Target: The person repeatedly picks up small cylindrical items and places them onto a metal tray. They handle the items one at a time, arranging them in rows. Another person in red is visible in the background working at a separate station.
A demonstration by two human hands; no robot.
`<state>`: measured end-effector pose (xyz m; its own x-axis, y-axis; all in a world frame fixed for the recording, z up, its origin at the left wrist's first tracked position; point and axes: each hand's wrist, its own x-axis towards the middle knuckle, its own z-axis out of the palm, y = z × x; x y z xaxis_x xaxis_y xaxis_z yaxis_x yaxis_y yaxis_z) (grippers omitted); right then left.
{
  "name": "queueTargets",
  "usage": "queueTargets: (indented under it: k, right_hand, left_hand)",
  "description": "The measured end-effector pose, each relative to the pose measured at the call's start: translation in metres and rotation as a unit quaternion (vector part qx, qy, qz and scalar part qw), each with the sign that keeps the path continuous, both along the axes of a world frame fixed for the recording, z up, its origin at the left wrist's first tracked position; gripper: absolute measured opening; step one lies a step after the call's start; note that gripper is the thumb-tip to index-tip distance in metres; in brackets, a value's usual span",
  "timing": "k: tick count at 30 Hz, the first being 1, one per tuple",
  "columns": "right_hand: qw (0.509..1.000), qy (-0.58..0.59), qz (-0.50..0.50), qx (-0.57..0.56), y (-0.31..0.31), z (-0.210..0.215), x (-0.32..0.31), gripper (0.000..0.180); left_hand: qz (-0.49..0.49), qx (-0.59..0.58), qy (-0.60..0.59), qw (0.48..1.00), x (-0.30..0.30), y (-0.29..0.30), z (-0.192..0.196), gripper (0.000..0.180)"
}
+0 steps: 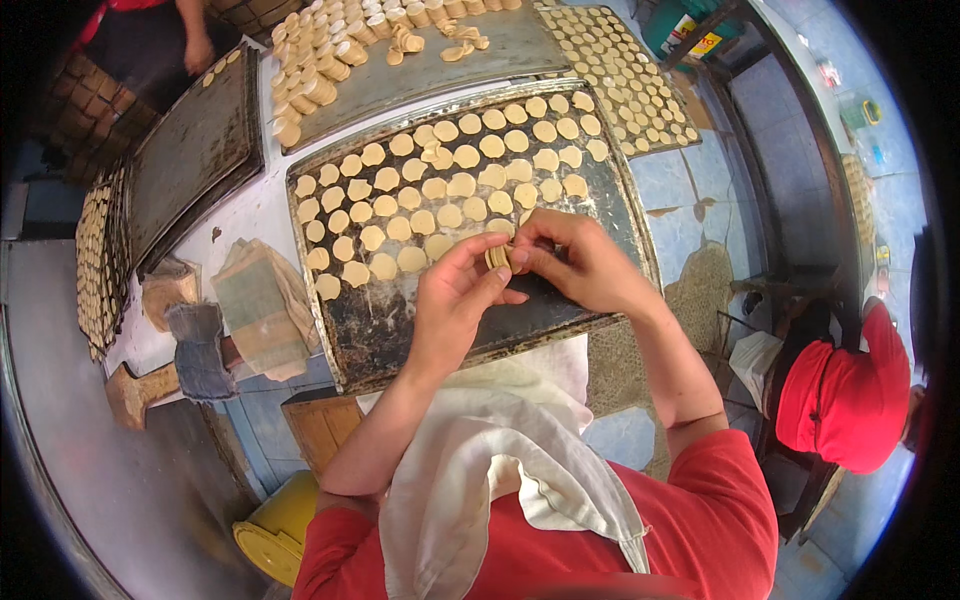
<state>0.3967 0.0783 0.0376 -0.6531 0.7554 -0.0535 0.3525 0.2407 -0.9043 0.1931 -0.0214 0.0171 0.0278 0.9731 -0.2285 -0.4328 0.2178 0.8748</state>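
A dark, worn baking tray [370, 335] lies in front of me, its far part covered with rows of pale round dough discs [461, 185]. Above its near half, my left hand [462, 283] holds a small stack of dough discs [498, 257] between thumb and fingers. My right hand [578, 258] pinches at the right side of the same stack, its fingertips close to the left hand's. Bare dark metal shows under and in front of both hands. One small folded bit of dough [437, 153] sits among the far rows.
Beyond stands another tray [430, 75] with piled dough stacks and loose pieces. A filled tray [625, 80] is at far right, a dark tray [195, 150] at left. Cloths [262, 310] and a wooden-handled tool [150, 385] lie left. People in red stand far left and right [840, 390].
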Motion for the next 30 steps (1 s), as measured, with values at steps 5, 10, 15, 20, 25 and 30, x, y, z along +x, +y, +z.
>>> queueTargets:
  k: [5,10,15,20,25,30]
  right_hand:
    - [0.966,-0.181,-0.134,0.126,0.018,0.004,0.028,0.021]
    - [0.99,-0.085,-0.101,0.043,0.002,-0.007,0.04,0.022]
    - [0.983,-0.007,-0.17,0.069,-0.011,-0.007,0.037,0.014]
    - [0.995,0.009,-0.092,0.031,-0.001,-0.004,0.044,0.016]
    - [0.961,-0.158,-0.171,0.149,0.006,-0.007,0.062,0.019]
    - [0.994,0.015,-0.062,0.092,0.002,-0.009,0.072,0.014]
  left_hand:
    - [-0.011,-0.006,-0.015,1.0,0.006,0.002,-0.001,0.04]
    - [-0.039,-0.003,-0.028,0.999,0.023,0.012,-0.004,0.041]
    - [-0.049,-0.005,-0.013,0.999,0.036,0.018,-0.005,0.042]
    - [-0.061,-0.021,0.006,0.998,0.041,0.023,-0.005,0.042]
    - [-0.055,-0.018,0.0,0.998,0.053,0.028,-0.004,0.042]
    - [-0.064,-0.03,-0.009,0.997,0.064,0.036,0.0,0.032]
